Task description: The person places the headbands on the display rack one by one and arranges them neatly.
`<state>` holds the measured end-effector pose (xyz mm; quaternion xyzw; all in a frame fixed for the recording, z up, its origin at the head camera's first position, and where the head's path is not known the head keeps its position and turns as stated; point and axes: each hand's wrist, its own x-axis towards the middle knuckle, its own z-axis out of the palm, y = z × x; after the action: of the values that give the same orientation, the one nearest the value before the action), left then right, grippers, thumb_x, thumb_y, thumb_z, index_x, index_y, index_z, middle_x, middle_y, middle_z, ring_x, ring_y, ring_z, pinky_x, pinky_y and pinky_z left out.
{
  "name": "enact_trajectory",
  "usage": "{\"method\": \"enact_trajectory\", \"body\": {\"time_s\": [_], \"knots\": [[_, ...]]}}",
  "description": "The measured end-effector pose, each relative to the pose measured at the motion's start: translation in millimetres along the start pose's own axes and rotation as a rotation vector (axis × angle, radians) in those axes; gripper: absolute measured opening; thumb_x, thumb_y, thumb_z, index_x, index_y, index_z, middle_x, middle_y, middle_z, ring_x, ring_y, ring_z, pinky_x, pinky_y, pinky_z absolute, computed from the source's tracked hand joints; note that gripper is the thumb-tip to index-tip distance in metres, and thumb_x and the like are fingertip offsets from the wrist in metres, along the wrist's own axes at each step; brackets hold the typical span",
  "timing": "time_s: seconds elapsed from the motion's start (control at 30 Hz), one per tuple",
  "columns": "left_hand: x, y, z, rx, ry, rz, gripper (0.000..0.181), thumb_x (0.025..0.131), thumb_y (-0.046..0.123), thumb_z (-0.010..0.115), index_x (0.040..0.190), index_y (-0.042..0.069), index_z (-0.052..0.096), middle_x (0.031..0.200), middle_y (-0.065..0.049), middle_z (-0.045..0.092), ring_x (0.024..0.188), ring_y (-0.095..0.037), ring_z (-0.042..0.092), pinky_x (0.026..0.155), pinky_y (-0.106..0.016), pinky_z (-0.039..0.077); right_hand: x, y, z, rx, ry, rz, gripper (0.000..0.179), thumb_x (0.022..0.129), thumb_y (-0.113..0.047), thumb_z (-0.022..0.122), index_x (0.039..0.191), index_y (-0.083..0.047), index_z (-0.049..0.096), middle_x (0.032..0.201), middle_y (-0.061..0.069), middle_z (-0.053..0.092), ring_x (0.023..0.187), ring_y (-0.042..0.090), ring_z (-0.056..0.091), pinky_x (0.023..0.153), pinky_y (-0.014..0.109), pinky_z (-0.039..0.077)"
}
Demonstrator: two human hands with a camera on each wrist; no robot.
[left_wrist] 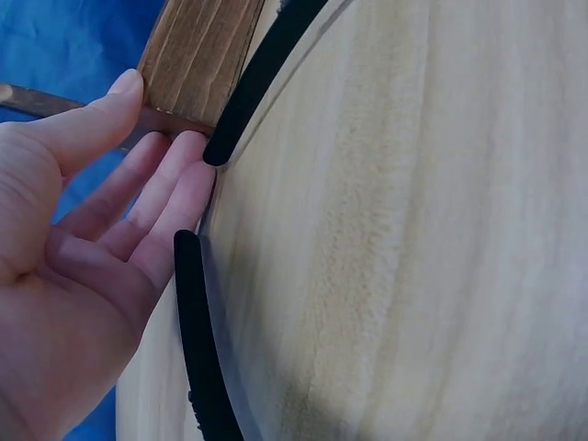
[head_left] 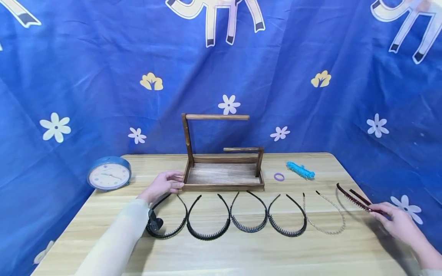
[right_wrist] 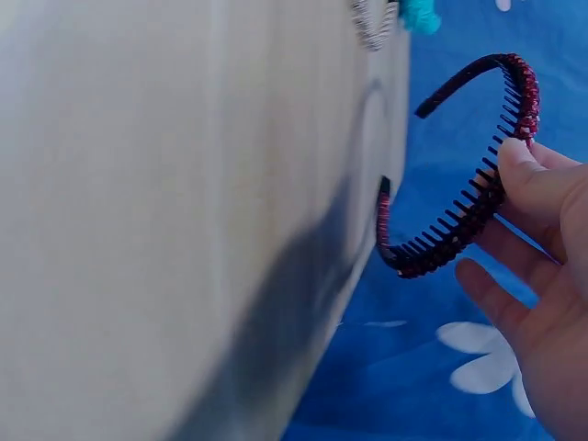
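Note:
A wooden tray rack [head_left: 221, 188] with two side posts and crossbars stands at the back middle. My left hand [head_left: 165, 186] touches its front left corner with thumb and fingertips, the fingers loosely bent. One end of a black headband [left_wrist: 207, 340] lies right beside those fingers. My right hand [head_left: 393, 220], at the table's right edge, pinches a dark red toothed headband [right_wrist: 528, 101] between thumb and fingers, lifted above the tabletop. Nearest to it on the table is a pale, wavy headband [head_left: 343, 222].
Several dark toothed headbands [head_left: 208, 235] lie in a row in front of the rack. A blue clock [head_left: 109, 174] stands at the left. Right of the rack are a purple ring [head_left: 279, 177] and a blue cord bundle [head_left: 300, 170]. A blue cloth [head_left: 103, 76] hangs behind.

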<state>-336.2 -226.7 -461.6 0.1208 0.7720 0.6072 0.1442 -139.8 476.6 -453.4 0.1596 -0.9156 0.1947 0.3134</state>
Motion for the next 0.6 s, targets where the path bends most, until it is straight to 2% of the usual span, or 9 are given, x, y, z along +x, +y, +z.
{"method": "enact_trajectory", "body": {"time_s": [0.2,0.37,0.6], "knots": [[-5.1,1.0,-0.8,0.019,0.005,0.019,0.056,0.086,0.001,0.064,0.135,-0.006,0.04,0.125,-0.033,0.045,0.097,-0.026,0.061,0.084,-0.042,0.054,15.7,-10.3,-1.0,0.091,0.021,0.036,0.026,0.068,0.013,0.073,0.089,0.0,0.068,0.084,-0.017,0.061,0.071,-0.011,0.048,0.057,0.005,0.04],[-6.2,2.2,0.5,0.014,0.001,0.01,0.056,0.086,0.001,0.063,0.136,-0.006,0.039,0.125,-0.033,0.044,0.099,-0.03,0.06,0.085,-0.042,0.053,21.9,-19.6,-1.0,0.118,0.044,0.062,0.021,0.072,0.011,0.071,0.09,0.003,0.066,0.087,-0.023,0.059,0.074,-0.013,0.048,0.059,0.003,0.04],[-5.3,2.5,3.5,-0.005,0.014,-0.003,0.057,0.085,0.002,0.065,0.135,-0.005,0.04,0.125,-0.032,0.045,0.099,-0.03,0.06,0.085,-0.041,0.053,31.6,-34.5,0.7,0.181,0.074,0.113,0.02,0.075,0.013,0.068,0.093,0.004,0.065,0.091,-0.028,0.057,0.075,-0.016,0.051,0.06,0.001,0.042]]}}
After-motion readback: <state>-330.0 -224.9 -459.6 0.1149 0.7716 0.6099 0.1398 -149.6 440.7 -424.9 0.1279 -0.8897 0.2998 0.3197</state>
